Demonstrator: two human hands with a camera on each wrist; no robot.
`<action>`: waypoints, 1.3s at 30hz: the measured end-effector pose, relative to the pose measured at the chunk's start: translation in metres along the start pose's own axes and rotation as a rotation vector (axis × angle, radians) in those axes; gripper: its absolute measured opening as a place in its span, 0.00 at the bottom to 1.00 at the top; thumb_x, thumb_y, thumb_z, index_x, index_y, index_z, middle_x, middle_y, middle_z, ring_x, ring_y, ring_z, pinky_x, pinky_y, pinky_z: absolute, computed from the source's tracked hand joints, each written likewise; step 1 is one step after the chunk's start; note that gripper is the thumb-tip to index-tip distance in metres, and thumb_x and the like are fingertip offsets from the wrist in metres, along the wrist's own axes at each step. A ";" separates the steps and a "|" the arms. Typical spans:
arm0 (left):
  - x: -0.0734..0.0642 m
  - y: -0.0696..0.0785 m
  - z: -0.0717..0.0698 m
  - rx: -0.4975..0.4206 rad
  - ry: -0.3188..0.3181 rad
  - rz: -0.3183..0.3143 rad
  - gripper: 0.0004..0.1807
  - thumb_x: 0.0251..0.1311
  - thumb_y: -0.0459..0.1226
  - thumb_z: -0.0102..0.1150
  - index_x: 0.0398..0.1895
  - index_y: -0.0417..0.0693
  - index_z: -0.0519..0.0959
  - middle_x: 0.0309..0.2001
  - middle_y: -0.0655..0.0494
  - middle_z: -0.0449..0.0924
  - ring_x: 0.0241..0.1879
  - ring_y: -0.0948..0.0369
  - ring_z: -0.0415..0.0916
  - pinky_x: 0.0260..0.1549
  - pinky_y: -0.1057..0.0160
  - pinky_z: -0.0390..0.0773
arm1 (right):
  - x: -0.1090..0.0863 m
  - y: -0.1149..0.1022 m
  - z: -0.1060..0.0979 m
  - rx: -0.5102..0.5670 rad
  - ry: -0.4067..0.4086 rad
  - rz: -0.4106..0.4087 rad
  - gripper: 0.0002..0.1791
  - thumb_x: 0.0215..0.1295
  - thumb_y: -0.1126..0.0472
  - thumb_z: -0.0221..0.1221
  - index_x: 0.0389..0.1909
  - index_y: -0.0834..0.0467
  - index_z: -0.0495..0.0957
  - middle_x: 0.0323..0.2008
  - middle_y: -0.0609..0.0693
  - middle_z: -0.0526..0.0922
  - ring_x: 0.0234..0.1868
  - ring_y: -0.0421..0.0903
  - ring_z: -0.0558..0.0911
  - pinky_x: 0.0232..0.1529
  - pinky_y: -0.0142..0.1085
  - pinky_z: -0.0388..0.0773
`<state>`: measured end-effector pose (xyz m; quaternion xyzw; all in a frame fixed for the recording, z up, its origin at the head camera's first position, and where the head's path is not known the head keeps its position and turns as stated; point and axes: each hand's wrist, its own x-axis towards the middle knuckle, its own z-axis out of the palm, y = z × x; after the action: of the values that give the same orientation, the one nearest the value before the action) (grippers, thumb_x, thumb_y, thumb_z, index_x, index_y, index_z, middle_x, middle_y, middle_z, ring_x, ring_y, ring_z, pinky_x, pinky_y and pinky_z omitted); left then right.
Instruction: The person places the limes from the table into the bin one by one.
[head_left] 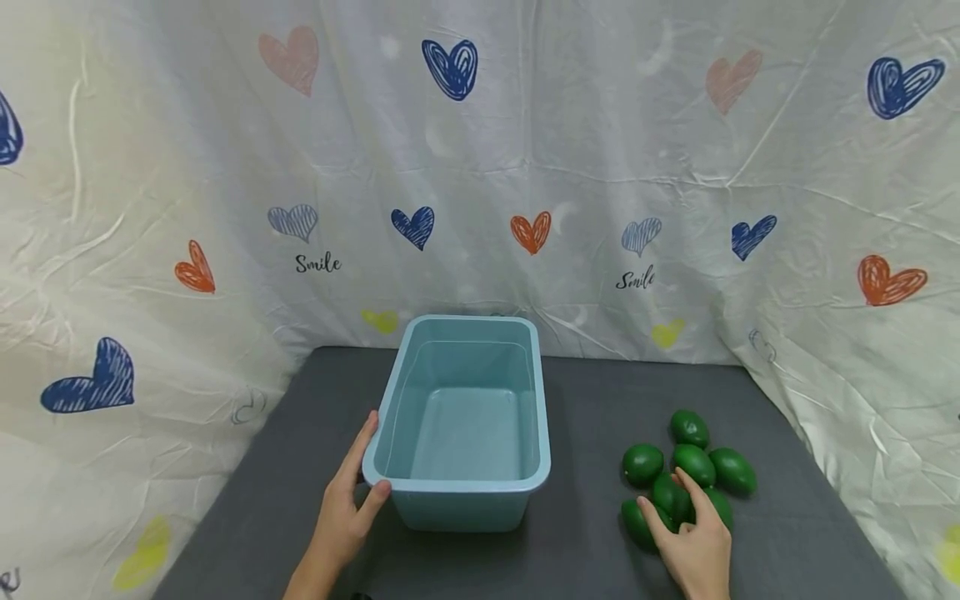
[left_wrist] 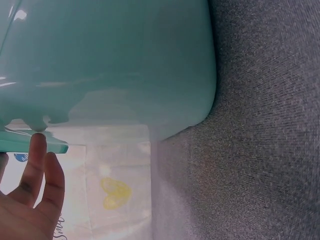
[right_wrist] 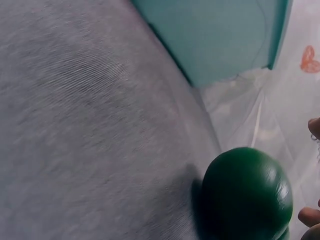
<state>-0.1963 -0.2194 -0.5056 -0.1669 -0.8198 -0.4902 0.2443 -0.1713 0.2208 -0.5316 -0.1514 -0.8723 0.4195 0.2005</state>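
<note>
A light blue plastic basin stands in the middle of the table. At its near left corner my left hand touches the rim, thumb on the front edge and forefinger along the left side. The left wrist view shows fingers against the outer wall just beneath the rim. On the right lies a cluster of glossy green limes. My right hand is over the near limes, thumb and forefinger spread around a middle lime. A large lime fills the lower right wrist view, with fingertips at the edge.
A dark grey cloth covers the table. White curtains printed with hearts hang behind and at both sides. A small black object shows at the bottom edge near my left wrist.
</note>
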 end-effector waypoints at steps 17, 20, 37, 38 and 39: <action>0.000 -0.001 0.001 -0.018 0.002 -0.009 0.46 0.69 0.31 0.61 0.87 0.58 0.54 0.85 0.53 0.55 0.78 0.74 0.56 0.61 0.81 0.63 | -0.008 0.023 -0.002 -0.155 -0.023 0.071 0.54 0.59 0.33 0.72 0.73 0.68 0.70 0.66 0.75 0.73 0.38 0.63 0.84 0.42 0.60 0.81; -0.001 -0.001 0.001 -0.024 0.001 -0.001 0.46 0.69 0.31 0.61 0.87 0.57 0.54 0.85 0.53 0.55 0.78 0.73 0.56 0.62 0.81 0.62 | -0.013 0.023 0.000 -0.159 0.007 0.034 0.52 0.56 0.36 0.76 0.71 0.68 0.72 0.64 0.74 0.75 0.33 0.60 0.82 0.37 0.55 0.80; -0.001 -0.001 0.001 -0.007 0.003 -0.002 0.46 0.69 0.31 0.61 0.87 0.58 0.54 0.85 0.56 0.55 0.78 0.74 0.57 0.61 0.81 0.63 | -0.027 0.019 0.006 -0.149 -0.078 0.069 0.37 0.52 0.43 0.80 0.58 0.61 0.85 0.25 0.55 0.81 0.16 0.45 0.66 0.22 0.38 0.66; -0.001 -0.001 0.001 -0.009 0.003 0.000 0.46 0.69 0.31 0.61 0.87 0.58 0.54 0.85 0.55 0.55 0.78 0.74 0.57 0.61 0.81 0.63 | -0.028 0.018 0.006 -0.149 -0.075 0.071 0.36 0.52 0.44 0.80 0.57 0.61 0.86 0.20 0.52 0.76 0.15 0.45 0.66 0.21 0.38 0.66; -0.001 0.000 0.001 -0.009 0.002 -0.001 0.46 0.69 0.31 0.61 0.87 0.58 0.54 0.85 0.54 0.55 0.78 0.74 0.57 0.61 0.81 0.62 | -0.028 0.018 0.007 -0.149 -0.069 0.071 0.35 0.52 0.45 0.80 0.56 0.60 0.86 0.16 0.49 0.71 0.14 0.45 0.65 0.20 0.37 0.65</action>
<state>-0.1957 -0.2190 -0.5069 -0.1671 -0.8174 -0.4942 0.2442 -0.1481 0.2150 -0.5563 -0.1821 -0.9015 0.3654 0.1437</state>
